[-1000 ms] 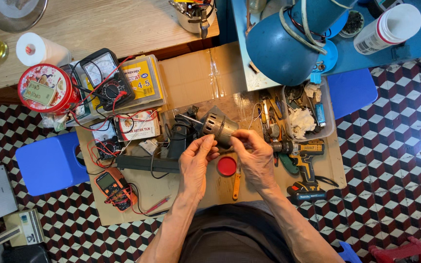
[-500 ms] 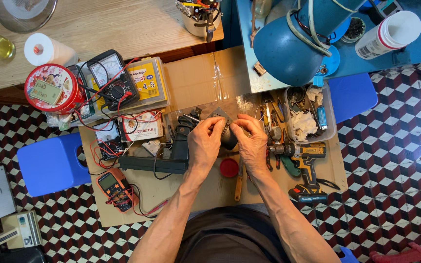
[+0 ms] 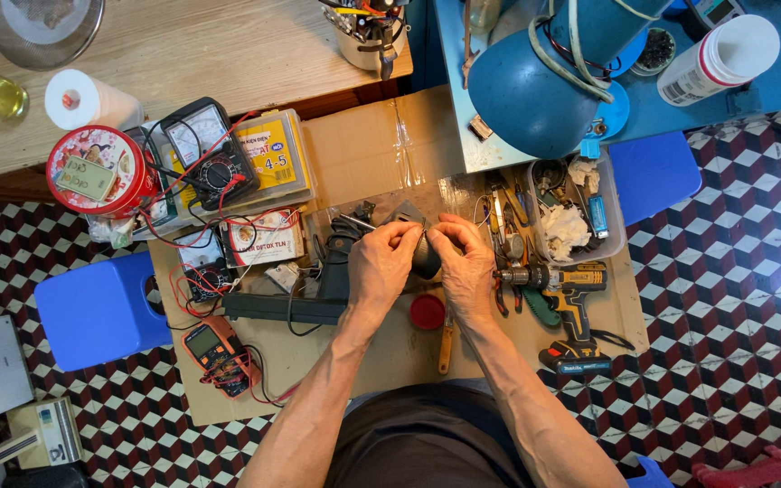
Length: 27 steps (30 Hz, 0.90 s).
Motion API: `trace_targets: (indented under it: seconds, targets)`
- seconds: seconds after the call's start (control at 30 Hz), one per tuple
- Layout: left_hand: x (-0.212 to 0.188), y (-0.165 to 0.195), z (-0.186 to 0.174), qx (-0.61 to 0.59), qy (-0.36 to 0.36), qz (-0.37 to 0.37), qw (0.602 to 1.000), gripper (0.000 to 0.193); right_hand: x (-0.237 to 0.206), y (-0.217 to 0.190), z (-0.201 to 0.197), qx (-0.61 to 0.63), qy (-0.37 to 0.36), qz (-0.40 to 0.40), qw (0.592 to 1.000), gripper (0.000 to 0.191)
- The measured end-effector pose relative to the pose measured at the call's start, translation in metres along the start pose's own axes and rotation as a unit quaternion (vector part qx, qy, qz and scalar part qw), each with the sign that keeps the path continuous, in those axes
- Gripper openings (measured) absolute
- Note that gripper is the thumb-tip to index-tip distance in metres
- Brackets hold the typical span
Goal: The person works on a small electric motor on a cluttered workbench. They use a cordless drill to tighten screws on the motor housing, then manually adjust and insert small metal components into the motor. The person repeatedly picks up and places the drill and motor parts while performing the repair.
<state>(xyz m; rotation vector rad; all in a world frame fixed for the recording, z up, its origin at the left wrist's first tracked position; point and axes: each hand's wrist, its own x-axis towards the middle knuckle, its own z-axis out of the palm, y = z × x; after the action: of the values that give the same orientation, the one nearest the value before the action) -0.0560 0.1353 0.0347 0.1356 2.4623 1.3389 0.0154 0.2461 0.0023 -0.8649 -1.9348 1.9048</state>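
Checkered tile floor, cardboard sheet (image 3: 381, 149) w/ tools; left hand (image 3: 380, 268), right hand (image 3: 463, 267), fingers pinching small motor (image 3: 424, 255)

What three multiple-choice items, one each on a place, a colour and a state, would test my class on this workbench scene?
1. Where does the cordless drill lie?
A. right of the hands
B. on the blue stool
C. on the wooden desk

2. What colour is the round cap below the hands?
A. green
B. red
C. white

3. What are the left hand and right hand doing?
A. resting flat
B. both gripping the small motor
C. holding the drill

Key: 1 A, it lies right of the right hand; 2 B, plainly red; 3 B, both hands close round it.
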Motion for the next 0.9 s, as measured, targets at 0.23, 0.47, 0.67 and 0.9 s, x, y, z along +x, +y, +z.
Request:
trace_targets:
  seconds: [0.23,0.47,0.67,0.9]
  targets:
    - [0.001,-0.005,0.001,0.005,-0.002,0.023,1.0,0.024,0.001,0.008,0.003,0.017,0.016,0.009,1.0,0.019]
    - [0.0,-0.006,0.003,-0.001,0.011,0.033,0.999,0.022,0.003,0.017,0.004,0.075,0.017,0.034,0.996,0.019]
    - [0.0,-0.008,0.002,-0.024,0.021,0.054,0.998,0.021,0.003,0.016,0.004,0.07,0.006,0.048,0.996,0.018]
    - [-0.003,-0.011,0.003,-0.03,0.013,0.056,0.998,0.021,0.001,0.015,0.007,0.101,0.019,0.054,0.993,0.019]
